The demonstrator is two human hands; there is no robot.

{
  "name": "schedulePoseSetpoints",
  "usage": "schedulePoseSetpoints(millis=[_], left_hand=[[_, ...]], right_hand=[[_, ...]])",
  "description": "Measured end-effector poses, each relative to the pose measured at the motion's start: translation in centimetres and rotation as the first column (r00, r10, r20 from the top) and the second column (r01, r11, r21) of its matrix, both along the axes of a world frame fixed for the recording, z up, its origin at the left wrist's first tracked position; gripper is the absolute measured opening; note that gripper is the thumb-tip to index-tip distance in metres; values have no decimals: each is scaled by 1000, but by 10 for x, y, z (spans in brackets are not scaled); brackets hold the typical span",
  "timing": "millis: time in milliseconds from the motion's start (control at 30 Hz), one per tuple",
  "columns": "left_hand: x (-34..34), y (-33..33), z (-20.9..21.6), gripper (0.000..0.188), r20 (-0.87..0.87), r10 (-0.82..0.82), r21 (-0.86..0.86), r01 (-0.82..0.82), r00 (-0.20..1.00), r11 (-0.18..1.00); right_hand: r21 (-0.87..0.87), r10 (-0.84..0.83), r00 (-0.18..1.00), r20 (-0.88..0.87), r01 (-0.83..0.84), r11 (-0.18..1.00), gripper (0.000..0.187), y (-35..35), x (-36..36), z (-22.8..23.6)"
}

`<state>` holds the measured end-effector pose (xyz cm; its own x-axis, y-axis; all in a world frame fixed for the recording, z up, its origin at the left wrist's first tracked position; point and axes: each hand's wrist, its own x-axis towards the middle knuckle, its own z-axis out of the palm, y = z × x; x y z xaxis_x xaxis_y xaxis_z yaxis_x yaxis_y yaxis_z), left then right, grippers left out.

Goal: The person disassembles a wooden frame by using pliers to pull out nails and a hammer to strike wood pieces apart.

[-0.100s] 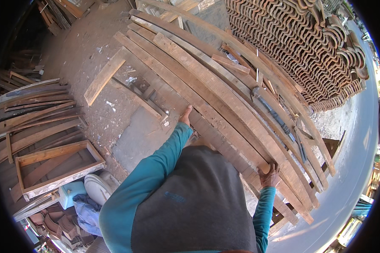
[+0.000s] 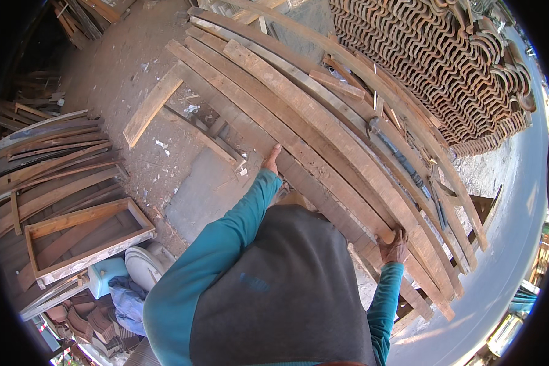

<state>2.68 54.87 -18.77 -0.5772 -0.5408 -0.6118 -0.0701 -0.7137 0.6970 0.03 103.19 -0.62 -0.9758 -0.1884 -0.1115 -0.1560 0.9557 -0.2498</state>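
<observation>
My left hand (image 2: 271, 161) grips the near edge of a long brown wooden plank (image 2: 316, 169), its thumb laid along the wood and its other fingers hidden. Farther down the same plank, toward the right, my right hand (image 2: 394, 247) is closed round it, with the thumb on the near side and the fingertips over the far edge. Beside this plank lie more long boards (image 2: 299, 104), side by side. Beyond them, a black and grey tool with a long handle (image 2: 399, 160) rests across the wood.
Stacked curved clay tiles (image 2: 409, 67) rise at the far right. Short wooden pieces (image 2: 155, 104) lie on the dirt floor to the left. A wooden frame (image 2: 91, 238), a light blue container (image 2: 105, 276) and a pile of boards (image 2: 49, 158) stand at the left.
The view has shifted slightly. Both hands stay on the plank, in nearly the same places.
</observation>
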Motion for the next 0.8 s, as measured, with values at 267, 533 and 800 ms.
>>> schedulePoseSetpoints(millis=[267,533,800], left_hand=[[47,10,47,65,27,47,192,-51,999,980],[98,6,74,67,108,45,201,-66,993,977],[89,-3,57,70,277,-31,-268,108,960,957]], right_hand=[[56,-36,997,62,33,998,67,-4,34,0],[-134,-21,986,168,44,990,60,-17,59,5],[46,74,971,227,-87,995,77,1,148,-5]])
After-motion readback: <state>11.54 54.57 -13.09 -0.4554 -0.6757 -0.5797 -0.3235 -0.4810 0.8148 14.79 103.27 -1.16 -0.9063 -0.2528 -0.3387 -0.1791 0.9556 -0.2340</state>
